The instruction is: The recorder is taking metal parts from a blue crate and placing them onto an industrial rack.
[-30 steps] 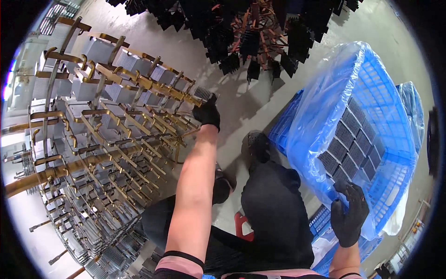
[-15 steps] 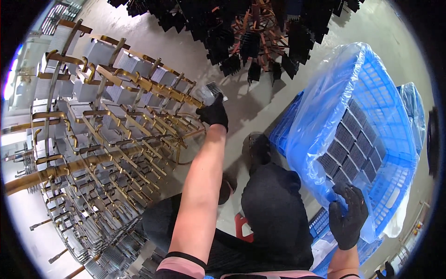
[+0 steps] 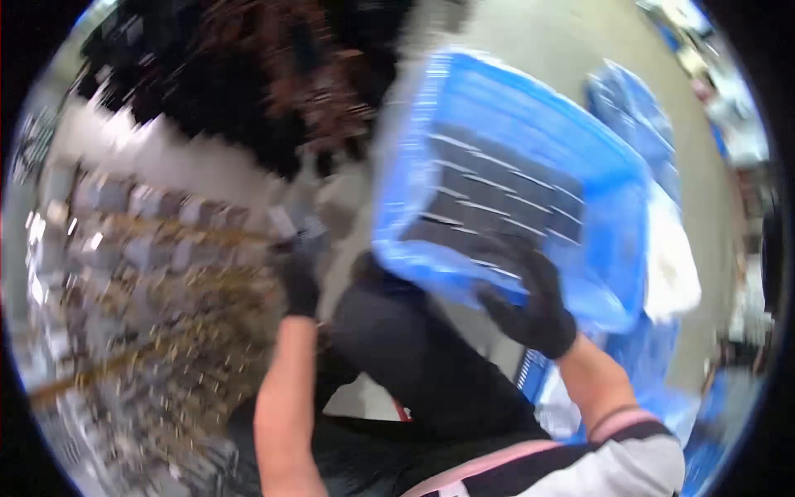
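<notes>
My left hand (image 3: 295, 275), in a dark glove, is closed at the near end of a small silvery finned heat sink (image 3: 310, 227). Motion blurs both, and the grip itself is hard to make out. Beside that hand stands a rack (image 3: 166, 290) of brassy hooks carrying many pale finned pieces. Over the near edge of a blue basket (image 3: 617, 248) is my gloved right hand (image 3: 534, 302), its thumb and fingers apart with nothing between them. Dark finned heat sinks (image 3: 489, 186) lie in rows inside the basket, which is lined with clear plastic.
Black finned pieces (image 3: 224, 74) hang in a large cluster on a reddish rack at the far left. Another plastic-wrapped blue container (image 3: 633, 108) stands behind the basket, with a white bag (image 3: 671, 257) at its right. My bent knee (image 3: 373, 319) is between rack and basket.
My view has swung to the right, so the rack and basket appear further left and blurred. My right hand has moved further over the basket's near edge, fingers spreading.
</notes>
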{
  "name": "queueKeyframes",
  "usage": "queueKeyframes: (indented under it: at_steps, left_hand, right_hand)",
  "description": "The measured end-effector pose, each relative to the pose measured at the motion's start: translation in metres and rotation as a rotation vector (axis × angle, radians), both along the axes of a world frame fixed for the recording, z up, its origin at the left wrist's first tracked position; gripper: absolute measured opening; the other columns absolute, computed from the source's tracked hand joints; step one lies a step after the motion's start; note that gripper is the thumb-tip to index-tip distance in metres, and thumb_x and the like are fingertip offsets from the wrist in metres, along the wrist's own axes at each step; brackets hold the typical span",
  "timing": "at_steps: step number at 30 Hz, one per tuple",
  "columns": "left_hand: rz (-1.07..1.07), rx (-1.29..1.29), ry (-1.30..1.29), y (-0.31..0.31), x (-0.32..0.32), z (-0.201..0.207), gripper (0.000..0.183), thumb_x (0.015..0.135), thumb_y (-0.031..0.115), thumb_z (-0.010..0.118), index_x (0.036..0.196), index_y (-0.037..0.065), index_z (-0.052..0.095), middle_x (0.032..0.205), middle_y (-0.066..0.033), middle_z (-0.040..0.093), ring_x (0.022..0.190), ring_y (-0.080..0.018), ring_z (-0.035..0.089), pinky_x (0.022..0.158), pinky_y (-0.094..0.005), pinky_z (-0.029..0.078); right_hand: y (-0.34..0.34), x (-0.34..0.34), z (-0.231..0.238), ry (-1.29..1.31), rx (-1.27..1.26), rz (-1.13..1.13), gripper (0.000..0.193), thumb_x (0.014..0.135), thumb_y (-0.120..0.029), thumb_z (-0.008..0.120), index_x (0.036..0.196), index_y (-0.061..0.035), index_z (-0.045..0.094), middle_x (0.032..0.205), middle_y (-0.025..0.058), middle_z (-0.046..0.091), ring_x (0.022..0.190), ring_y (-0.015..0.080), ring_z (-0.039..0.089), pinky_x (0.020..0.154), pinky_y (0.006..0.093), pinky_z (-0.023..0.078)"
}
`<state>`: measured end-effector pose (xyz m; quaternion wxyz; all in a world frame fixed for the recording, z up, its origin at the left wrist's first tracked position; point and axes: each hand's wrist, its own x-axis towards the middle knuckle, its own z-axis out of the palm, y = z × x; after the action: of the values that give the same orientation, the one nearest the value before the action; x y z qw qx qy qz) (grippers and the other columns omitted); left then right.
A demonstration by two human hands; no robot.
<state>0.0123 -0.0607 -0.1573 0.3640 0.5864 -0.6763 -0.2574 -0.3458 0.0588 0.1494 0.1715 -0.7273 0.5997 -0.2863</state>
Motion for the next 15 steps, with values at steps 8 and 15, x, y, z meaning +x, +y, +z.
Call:
queueKeyframes:
  at_steps: [8, 15]
  left_hand:
    - [0.049, -0.13, 0.335, 0.056, -0.137, 0.291, 0.036, 0.092, 0.019, 0.064, 0.118, -0.003, 0.054, 0.122, -0.0196, 0.055, 0.114, -0.0321, 0.054, 0.098, -0.0435, 0.045]
    - [-0.357, -0.586, -0.208, 0.111, -0.214, 0.335, 0.068, 0.076, 0.044, 0.082, 0.122, 0.006, 0.048, 0.124, -0.0185, 0.05, 0.126, -0.0378, 0.046, 0.105, -0.049, 0.037]
  right_hand:
    - [0.007, 0.008, 0.032, -0.791, -0.049, 0.075, 0.068, 0.084, -0.028, 0.078, 0.136, -0.0002, 0.044, 0.116, 0.0188, 0.062, 0.103, 0.0264, 0.063, 0.086, 0.0365, 0.05]
    - [0.006, -0.034, 0.047, -0.978, 0.157, -0.111, 0.065, 0.08, -0.023, 0.082, 0.129, -0.0006, 0.045, 0.114, 0.0129, 0.062, 0.108, 0.0185, 0.061, 0.094, 0.035, 0.051]
